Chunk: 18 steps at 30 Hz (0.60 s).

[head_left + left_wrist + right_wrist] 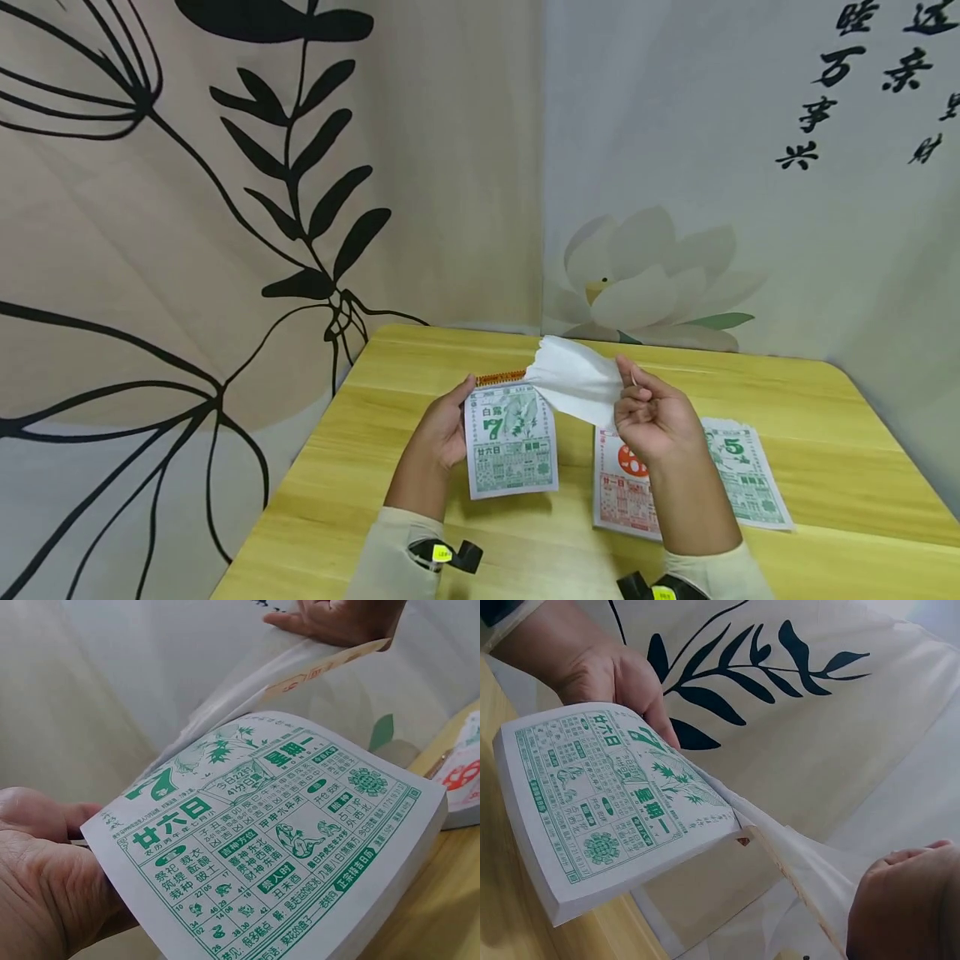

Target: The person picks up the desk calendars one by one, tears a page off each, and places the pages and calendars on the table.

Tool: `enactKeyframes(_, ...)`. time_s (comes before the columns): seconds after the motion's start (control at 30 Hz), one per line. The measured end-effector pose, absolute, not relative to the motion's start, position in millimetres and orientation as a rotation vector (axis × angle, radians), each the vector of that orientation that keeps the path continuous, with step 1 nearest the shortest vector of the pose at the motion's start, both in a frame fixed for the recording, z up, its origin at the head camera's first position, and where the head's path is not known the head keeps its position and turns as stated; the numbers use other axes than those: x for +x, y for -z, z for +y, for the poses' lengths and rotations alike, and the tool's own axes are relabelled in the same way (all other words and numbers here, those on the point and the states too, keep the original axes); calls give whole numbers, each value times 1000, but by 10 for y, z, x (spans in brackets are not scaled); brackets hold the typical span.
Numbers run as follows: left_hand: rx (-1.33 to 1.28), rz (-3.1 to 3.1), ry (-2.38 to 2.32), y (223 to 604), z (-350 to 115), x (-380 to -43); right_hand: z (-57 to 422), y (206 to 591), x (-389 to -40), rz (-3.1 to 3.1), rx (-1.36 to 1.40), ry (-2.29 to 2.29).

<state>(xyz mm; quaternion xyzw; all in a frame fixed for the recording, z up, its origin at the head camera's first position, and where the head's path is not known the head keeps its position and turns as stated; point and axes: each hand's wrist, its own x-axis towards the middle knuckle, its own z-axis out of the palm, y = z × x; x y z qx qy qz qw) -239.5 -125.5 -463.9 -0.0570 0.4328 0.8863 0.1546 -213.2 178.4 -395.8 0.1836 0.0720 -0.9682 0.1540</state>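
Note:
My left hand [435,433] grips the left edge of a thick tear-off calendar [512,450], held up above the table. Its top page is printed in green with a large 7, and an orange-gold binding [495,378] runs along its top. Between the thumb and fingers of my right hand [656,421] is a thin white calendar page [577,383], pulled up and to the right, back side showing. In the right wrist view this page [780,840] slants from the calendar's top edge to my right hand [907,904].
On the wooden table [337,500], a red-printed calendar pad [622,492] lies partly behind my right forearm. A loose green page with a 5 [750,475] lies right of it. A patterned cloth backdrop [450,167] stands behind the table.

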Motion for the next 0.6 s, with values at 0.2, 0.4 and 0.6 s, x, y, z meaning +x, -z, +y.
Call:
enactKeyframes(0.2,-123,1241,-2512,4683,-1245,-2404,1874,4008,-2172,139,557,2786)
enactKeyframes(0.4,-142,1229,-2517,4678,-1240,-2400,1919,4034,-2176,132,552,2799)
enactKeyframes(0.6,-120,1238,-2503,4661,-1243,-2383,1972,4042,-2165,88,487,2802)
